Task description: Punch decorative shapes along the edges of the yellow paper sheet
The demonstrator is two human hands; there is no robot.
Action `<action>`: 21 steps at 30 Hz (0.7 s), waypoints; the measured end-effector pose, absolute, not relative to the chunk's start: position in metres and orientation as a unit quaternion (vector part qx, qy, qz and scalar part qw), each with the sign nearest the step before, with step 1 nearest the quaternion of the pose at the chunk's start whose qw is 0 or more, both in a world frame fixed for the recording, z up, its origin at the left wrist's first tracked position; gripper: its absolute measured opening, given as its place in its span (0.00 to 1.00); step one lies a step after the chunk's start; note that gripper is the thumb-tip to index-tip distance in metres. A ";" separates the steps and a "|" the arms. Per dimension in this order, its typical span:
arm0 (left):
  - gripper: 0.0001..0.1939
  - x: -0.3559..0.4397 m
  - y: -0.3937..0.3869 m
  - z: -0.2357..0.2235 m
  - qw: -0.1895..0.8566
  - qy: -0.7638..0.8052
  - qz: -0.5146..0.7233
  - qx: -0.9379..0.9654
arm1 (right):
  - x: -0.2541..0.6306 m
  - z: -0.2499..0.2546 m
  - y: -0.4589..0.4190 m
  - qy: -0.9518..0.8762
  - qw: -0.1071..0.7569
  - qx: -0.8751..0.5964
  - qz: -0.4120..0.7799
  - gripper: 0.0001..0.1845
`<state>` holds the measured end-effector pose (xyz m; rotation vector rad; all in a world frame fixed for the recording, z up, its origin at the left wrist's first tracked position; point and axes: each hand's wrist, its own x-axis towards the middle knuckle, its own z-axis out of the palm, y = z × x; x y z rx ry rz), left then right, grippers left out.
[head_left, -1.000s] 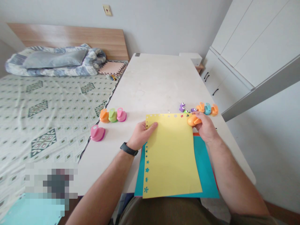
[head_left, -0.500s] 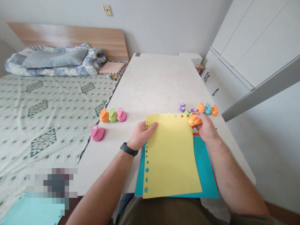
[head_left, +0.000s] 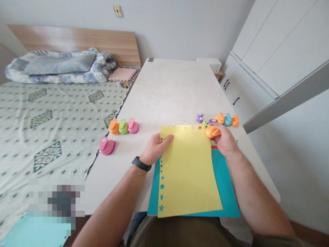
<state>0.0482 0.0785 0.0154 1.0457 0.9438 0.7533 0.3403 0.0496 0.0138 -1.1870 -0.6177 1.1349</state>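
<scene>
A yellow sheet of paper (head_left: 189, 168) is held up over the table, with rows of small punched shapes along its left and top edges. My left hand (head_left: 157, 147) pinches its upper left edge, thumb on the front. At the top right corner, my right hand (head_left: 224, 139) is closed around an orange craft punch (head_left: 212, 131), which sits on the paper's right edge near the top. Beneath the yellow sheet lie a teal sheet (head_left: 226, 185) and a sliver of red-orange paper. The fingers behind the paper are hidden.
Orange, green and pink craft punches (head_left: 123, 127) stand left on the white table (head_left: 174, 85), with a larger pink punch (head_left: 107, 146) nearer me. More orange and blue punches (head_left: 227, 119) and small purple and green ones with eyes (head_left: 199, 117) stand beyond my right hand. A bed (head_left: 77, 113) adjoins the left side.
The yellow paper has shifted very slightly to the right at its lower edge. The orange punch has turned a little in my right hand; both hands keep their places.
</scene>
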 end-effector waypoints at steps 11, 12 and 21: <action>0.29 0.048 0.079 0.014 0.690 0.427 0.337 0.478 | 0.336 0.015 0.052 -0.258 0.658 -0.515 0.485 0.12; 0.29 0.048 0.079 0.014 0.690 0.426 0.337 0.478 | 0.336 0.014 0.052 -0.257 0.659 -0.516 0.482 0.13; 0.30 0.048 0.079 0.015 0.685 0.427 0.347 0.478 | 0.336 0.012 0.053 -0.268 0.660 -0.521 0.469 0.17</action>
